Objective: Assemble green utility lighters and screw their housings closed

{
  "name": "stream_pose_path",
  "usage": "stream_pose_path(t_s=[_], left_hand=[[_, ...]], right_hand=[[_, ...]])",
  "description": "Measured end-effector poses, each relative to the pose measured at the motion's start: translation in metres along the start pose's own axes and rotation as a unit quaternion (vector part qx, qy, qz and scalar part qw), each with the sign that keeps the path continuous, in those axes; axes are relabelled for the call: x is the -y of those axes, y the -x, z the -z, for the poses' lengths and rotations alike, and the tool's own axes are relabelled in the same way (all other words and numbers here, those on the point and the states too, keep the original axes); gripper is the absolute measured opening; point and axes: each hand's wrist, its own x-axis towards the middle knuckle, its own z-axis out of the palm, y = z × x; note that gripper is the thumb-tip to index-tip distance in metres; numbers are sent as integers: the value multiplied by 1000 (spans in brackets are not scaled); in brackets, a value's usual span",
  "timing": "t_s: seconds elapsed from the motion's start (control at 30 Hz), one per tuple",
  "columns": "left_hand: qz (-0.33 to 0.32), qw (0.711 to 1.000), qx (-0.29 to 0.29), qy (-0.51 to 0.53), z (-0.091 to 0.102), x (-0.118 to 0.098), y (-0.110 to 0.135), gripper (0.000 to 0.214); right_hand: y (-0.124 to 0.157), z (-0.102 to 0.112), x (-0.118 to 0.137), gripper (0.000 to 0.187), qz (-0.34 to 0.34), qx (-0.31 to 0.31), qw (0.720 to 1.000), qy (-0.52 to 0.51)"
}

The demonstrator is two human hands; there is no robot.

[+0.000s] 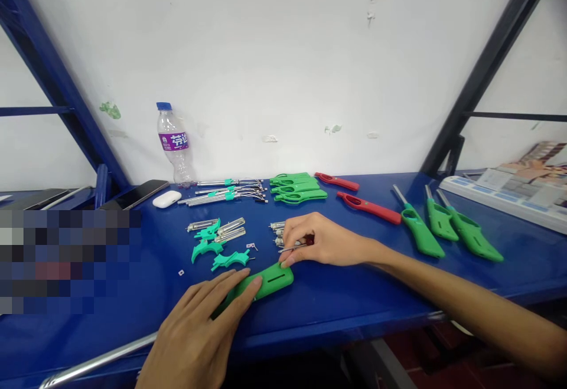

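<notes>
The green casing [281,281] lies near the front edge of the blue table [328,303], its slotted end clear of the left hand [199,318], which grasps the rest with fingers and thumb laid over it. The right hand [325,238] pinches a thin tool [292,248] between thumb and fingertips, right by the casing's far corner; whether the tool's tip touches the casing is hard to tell. The casing looks like moulded plastic, so it is probably light and stiff, smooth enough to skid or roll under a sideways push. Its long rounded sides seem the best hold, thumb opposite fingers; the wall around the slot may flex more. The slim tool likely calls for a close pinch.
</notes>
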Motion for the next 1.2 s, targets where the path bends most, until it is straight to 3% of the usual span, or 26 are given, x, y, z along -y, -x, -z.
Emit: stream_pose_path(t_s=[0.33, 0.93, 1.2], left_hand=[[4, 1000, 2, 0, 0, 1, -1, 48], [7, 1000, 1, 1, -2, 0, 1, 51], [7, 1000, 2, -3, -1, 1, -1, 53]], right_hand=[[1, -2, -1, 27, -6, -2, 1000, 2], [0, -2, -1, 7, 20, 7, 999, 28], [3, 2, 0, 17, 17, 27, 999, 2]])
